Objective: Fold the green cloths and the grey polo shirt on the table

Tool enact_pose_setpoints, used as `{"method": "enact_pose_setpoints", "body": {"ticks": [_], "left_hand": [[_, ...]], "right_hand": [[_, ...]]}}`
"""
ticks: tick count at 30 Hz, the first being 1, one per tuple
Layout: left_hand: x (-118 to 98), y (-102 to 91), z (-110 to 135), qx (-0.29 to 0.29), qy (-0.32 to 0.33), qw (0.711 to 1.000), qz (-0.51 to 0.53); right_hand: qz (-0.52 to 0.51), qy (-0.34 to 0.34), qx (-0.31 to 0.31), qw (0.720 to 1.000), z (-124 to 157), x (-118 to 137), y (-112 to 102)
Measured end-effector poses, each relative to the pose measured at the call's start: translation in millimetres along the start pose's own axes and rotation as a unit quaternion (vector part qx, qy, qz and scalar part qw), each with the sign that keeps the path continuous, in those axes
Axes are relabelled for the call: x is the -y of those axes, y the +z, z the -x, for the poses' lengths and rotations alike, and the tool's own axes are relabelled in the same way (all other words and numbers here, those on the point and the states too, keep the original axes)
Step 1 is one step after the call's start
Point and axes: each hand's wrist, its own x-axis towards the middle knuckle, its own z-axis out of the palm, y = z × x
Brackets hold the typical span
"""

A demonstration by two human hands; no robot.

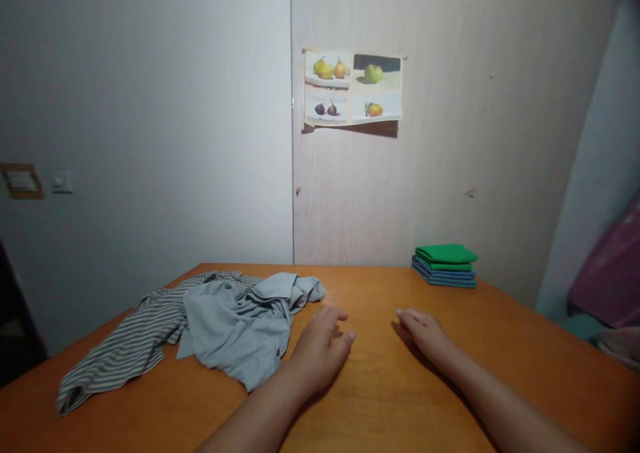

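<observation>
My left hand (323,349) is just above the table (370,406), beside the right edge of a crumpled grey garment (235,326). Its thumb and fingers are apart, and nothing is between them. My right hand (423,333) rests on or just over the table with fingers stretched forward, holding nothing. The grey garment lies partly over a striped garment (130,336), whose sleeve-like end reaches toward the near left. At the far right corner sits a folded green cloth (445,254) on top of several folded blue cloths (445,278).
A wall and a pale wooden panel (350,206) stand behind the table's far edge. A sheet with fruit pictures (353,87) is taped to the panel. A switch (61,182) is on the left wall. A pink item (610,273) is off the table at right.
</observation>
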Motion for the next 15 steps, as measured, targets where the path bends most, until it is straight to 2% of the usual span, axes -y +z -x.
{"method": "enact_pose_setpoints", "body": {"ticks": [4, 6, 8, 10, 12, 15], "left_hand": [[14.3, -25.7, -14.0, -0.136, 0.026, 0.986, -0.095], [24.4, -38.9, -18.7, -0.203, -0.010, 0.967, -0.157], [35.9, -49.6, -20.1, -0.239, -0.076, 0.943, -0.221], [47.5, -56.8, -18.4, -0.228, -0.163, 0.922, -0.269], [57.7, -61.1, -15.3, -0.185, -0.237, 0.912, -0.278], [66.3, -63.8, -12.6, -0.136, -0.274, 0.921, -0.239]], "right_hand": [[0.004, 0.007, 0.020, 1.000, -1.6, -4.7, -0.7], [-0.008, 0.007, 0.023, 1.000, -1.3, -4.2, -0.5], [-0.018, 0.004, 0.022, 1.000, -0.1, -1.6, 0.1], [-0.030, 0.008, 0.021, 0.999, 1.6, 1.8, 1.1], [-0.047, 0.018, 0.024, 0.998, 3.1, 4.1, 2.1], [-0.059, 0.028, 0.033, 0.997, 3.1, 2.6, 3.0]]}}
